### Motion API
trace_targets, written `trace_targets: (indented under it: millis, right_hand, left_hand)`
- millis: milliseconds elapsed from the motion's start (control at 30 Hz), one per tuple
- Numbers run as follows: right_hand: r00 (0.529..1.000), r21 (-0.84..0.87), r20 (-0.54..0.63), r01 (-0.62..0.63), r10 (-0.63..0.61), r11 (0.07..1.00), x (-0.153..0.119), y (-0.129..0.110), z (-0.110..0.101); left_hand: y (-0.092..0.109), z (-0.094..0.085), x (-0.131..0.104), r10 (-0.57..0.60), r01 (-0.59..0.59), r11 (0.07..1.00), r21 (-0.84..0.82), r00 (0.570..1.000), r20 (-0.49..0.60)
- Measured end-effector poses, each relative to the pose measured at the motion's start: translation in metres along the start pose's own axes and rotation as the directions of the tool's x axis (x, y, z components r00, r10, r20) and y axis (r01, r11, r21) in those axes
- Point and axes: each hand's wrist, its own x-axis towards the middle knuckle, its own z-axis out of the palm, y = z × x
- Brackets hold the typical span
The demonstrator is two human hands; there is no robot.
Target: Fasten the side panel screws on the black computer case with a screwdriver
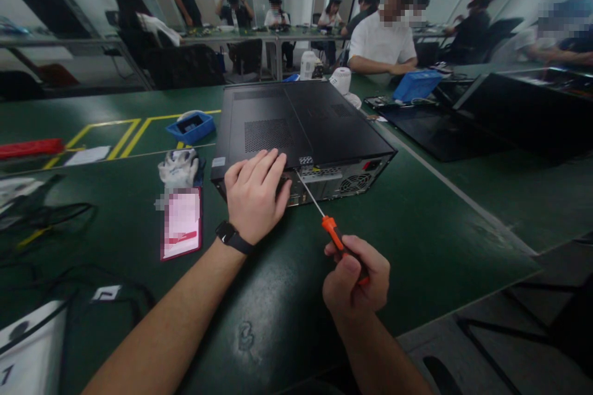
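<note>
Two bare forearms and hands of one person, seen from above, with no sleeves in sight on either arm. The left hand (256,199) has a black wristband (233,237) with a flat, dark rectangular face around its wrist. The right hand (356,281), to the right of that wristband, wears nothing: no glove, ring or band shows.

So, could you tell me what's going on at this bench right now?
A person is working on a black metal desktop computer case lying flat on the green table. The left hand presses on the case's rear edge, while the right hand holds an orange-handled screwdriver with its tip at the back panel.
</note>
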Motion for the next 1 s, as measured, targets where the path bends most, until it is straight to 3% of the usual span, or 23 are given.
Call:
trace_targets:
  millis: [267,567,833,1000]
  right_hand:
    - [0.998,-0.002,-0.053,0.036,-0.037,0.999,0.008,0.002,0.001]
    - [0.999,0.037,-0.006,0.049,-0.049,0.998,0.009,-0.002,0.003]
    - [1.0,-0.051,-0.004,0.021,-0.021,0.998,-0.001,0.003,-0.001]
    - [1.0,0.029,-0.017,0.026,-0.026,0.999,0.001,0.002,0.002]
  left_hand:
    - [-0.001,0.0,-0.001,-0.008,0.008,1.0,-0.015,1.0,0.005]
    - [0.0,-0.001,0.0,-0.019,0.02,0.999,-0.041,1.0,0.015]
    - [0.0,-0.001,-0.001,-0.026,0.027,0.999,-0.045,0.999,0.023]
    - [0.0,-0.001,-0.001,-0.013,0.013,1.0,-0.018,1.0,0.017]
